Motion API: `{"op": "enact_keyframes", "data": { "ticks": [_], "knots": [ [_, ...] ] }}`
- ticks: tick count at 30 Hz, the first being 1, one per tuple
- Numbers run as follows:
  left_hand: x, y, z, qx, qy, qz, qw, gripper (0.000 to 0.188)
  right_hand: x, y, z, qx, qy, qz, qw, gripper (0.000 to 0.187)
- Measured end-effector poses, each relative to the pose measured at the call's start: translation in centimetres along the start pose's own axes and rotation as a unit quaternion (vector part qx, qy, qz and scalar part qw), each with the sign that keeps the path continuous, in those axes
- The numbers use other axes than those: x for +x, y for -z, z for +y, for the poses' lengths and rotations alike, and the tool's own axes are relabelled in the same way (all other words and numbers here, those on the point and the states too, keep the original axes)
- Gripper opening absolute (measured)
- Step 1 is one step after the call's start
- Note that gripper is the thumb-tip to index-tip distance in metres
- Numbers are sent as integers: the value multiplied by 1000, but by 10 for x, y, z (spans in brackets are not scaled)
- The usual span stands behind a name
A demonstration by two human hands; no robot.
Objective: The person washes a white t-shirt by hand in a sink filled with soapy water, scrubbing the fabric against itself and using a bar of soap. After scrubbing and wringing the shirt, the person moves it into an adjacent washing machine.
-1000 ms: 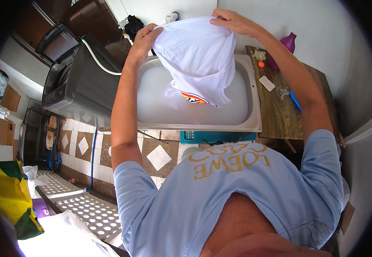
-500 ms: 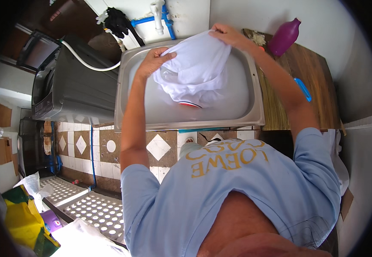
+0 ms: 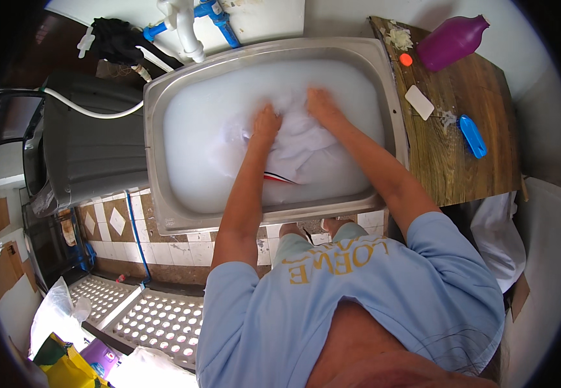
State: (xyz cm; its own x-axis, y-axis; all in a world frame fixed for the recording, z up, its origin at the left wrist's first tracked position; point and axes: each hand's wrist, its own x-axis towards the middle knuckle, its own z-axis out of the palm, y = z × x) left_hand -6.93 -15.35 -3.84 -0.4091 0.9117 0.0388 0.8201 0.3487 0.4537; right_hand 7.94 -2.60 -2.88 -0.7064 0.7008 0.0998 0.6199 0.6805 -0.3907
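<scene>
Head view shows a person's left hand and right hand at a white cloth, which lies partly under cloudy water in a metal sink; blur hides whether either one is gripping it. On the wooden table to the right, a purple bottle sits near a blue brush.

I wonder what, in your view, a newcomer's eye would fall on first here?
Probably the metal sink of cloudy water in the middle, where the left hand and the right hand are at a white garment, partly under water. Next, perhaps, the purple bottle at the far side of the wooden tabletop, right of the sink.
</scene>
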Motion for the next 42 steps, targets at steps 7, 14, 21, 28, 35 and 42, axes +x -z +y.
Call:
{"op": "enact_keyframes", "data": {
  "ticks": [7,14,21,28,35,42],
  "knots": [
    [24,92,17,-226,87,-246,938,31,36,71,17,791,-172,-102,578,25],
    [27,111,100,-763,52,55,642,15,37,38,-65,874,-280,-27,396,43],
    [27,61,120,-205,-80,264,939,29,0,31,-82,897,-165,-15,409,43],
    [59,59,81,-246,-21,284,927,33,24,-7,-54,951,128,-171,222,24],
    [61,68,3,-570,146,153,794,34,35,90,-96,843,-354,-41,404,23],
    [13,105,25,-353,-53,-179,917,31,31,94,-23,858,-263,18,440,25]
  ]
}}
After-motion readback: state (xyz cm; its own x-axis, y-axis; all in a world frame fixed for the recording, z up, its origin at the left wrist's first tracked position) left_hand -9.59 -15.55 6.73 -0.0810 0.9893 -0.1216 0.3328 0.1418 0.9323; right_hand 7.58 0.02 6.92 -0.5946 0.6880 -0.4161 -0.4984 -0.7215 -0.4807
